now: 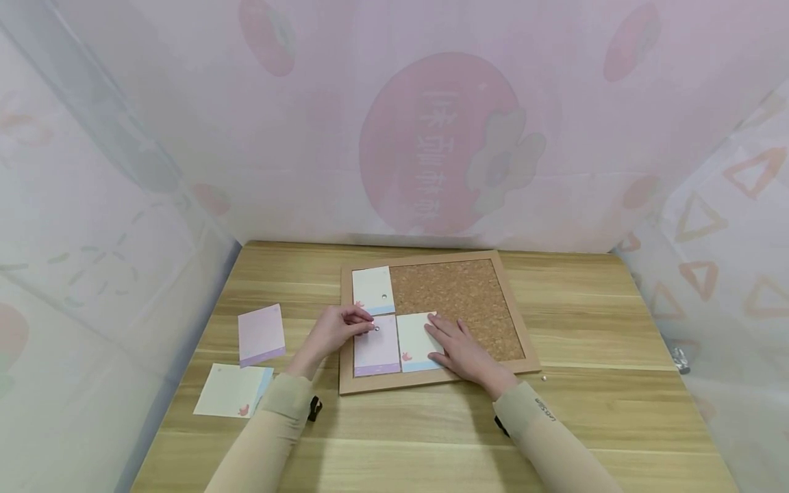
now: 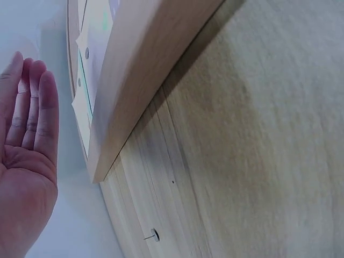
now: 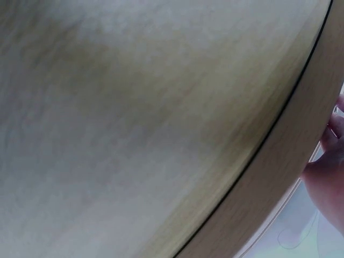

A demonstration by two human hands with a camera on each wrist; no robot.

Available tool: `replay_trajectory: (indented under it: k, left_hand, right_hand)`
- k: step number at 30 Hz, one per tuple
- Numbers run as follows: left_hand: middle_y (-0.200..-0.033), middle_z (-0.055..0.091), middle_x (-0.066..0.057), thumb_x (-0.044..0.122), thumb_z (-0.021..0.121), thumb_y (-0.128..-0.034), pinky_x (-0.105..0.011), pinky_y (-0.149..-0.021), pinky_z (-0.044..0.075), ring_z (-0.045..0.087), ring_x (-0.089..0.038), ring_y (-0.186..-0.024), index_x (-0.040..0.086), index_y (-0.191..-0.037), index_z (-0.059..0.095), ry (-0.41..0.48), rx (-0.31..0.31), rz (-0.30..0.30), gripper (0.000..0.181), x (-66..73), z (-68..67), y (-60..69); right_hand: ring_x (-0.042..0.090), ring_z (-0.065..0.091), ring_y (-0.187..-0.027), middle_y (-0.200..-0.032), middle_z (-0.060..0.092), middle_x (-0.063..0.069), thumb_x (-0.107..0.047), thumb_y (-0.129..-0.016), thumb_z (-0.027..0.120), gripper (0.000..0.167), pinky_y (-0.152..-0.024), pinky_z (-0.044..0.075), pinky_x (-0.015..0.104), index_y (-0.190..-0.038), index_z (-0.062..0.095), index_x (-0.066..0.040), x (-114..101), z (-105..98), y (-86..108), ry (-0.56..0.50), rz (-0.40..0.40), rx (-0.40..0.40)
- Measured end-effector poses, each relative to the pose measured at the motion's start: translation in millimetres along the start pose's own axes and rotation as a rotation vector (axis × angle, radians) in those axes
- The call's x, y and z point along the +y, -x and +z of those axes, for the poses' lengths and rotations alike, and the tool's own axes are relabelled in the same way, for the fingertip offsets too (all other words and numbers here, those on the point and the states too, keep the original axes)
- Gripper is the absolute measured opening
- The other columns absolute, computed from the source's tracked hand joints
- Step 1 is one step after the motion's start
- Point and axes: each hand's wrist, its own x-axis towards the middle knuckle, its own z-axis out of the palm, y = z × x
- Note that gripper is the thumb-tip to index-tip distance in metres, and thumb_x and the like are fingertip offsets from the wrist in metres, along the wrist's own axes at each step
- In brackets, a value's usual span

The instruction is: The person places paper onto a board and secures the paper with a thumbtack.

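1. Far left, a loose cream note (image 1: 231, 392) lies on the wooden table (image 1: 394, 452), its blue-banded edge beside the left sleeve (image 1: 265, 424).
2. Just above it sits a loose lilac note (image 1: 261, 333), tilted slightly, its purple band close against the cream one.
3. Here's the left hand (image 1: 335, 332), over the frame's left side! Fingers extended together, nothing gripped in them; in the wrist view they stand clear of the pins.
4. Beneath that view's hand, a loose pin (image 2: 155, 235) lies on the wood beyond the frame's corner.
5. Now the cork board (image 1: 456, 287), flat on the table: at upper left, a cream note (image 1: 370, 284) carries a pin (image 1: 384, 296) near its lower right.
6. Directly below it, a lilac note (image 1: 376, 350) has a pin (image 1: 377, 328) in its upper part, right by the left fingertips; whether they touch, I can't tell.
7. Beside that, another cream note (image 1: 416, 339) lies on the cork, and the right hand (image 1: 465, 352) rests across its right side, fingers spread and straight.
8. Right of the frame, near its lower corner, a small pin (image 1: 544, 378) sits on the table.
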Motion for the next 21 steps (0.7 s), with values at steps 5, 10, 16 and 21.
replay_trajectory:
  k: [5,10,16,21]
  left_hand:
    - [-0.085,0.078,-0.001,0.019,0.079,-0.0859,-0.033,-0.067,0.061,0.073,-0.022,-0.076,0.011,-0.093,0.075,0.018,0.002,0.01,0.011,-1.1,2.1,-0.7]
    - [-0.089,0.078,-0.003,0.018,0.077,-0.0876,-0.036,-0.069,0.06,0.073,-0.025,-0.08,0.011,-0.096,0.077,0.037,-0.014,-0.011,0.011,-0.2,1.9,-0.8]
    - [-0.094,0.078,-0.007,0.023,0.074,-0.0903,-0.03,-0.075,0.06,0.072,-0.017,-0.083,0.01,-0.1,0.079,0.027,-0.024,-0.053,0.017,0.9,2.0,-1.8]
    - [-0.089,0.076,-0.004,0.024,0.072,-0.0912,-0.024,-0.071,0.057,0.067,-0.009,-0.077,0.011,-0.094,0.078,-0.042,-0.026,-0.015,0.014,1.7,4.6,-2.8]
  right_hand:
    - [0.032,0.027,-0.153,-0.164,0.03,0.013,-0.037,-0.1,0.058,0.064,-0.12,0.022,0.066,-0.153,0.039,-0.007,-0.3,-0.6,-0.3,0.004,0.003,-0.005]
    - [0.032,0.027,-0.153,-0.164,0.03,0.013,-0.038,-0.1,0.058,0.064,-0.121,0.021,0.065,-0.153,0.039,-0.007,-0.3,-0.8,-0.3,0.003,0.005,-0.006]
    - [0.031,0.028,-0.153,-0.164,0.031,0.013,-0.038,-0.1,0.058,0.064,-0.12,0.022,0.065,-0.153,0.039,-0.007,0.3,-0.4,-0.3,0.012,0.0,0.001]
    - [0.031,0.028,-0.153,-0.164,0.03,0.013,-0.038,-0.1,0.058,0.064,-0.121,0.022,0.065,-0.153,0.039,-0.007,-0.1,-0.9,-0.3,0.014,0.001,-0.003]
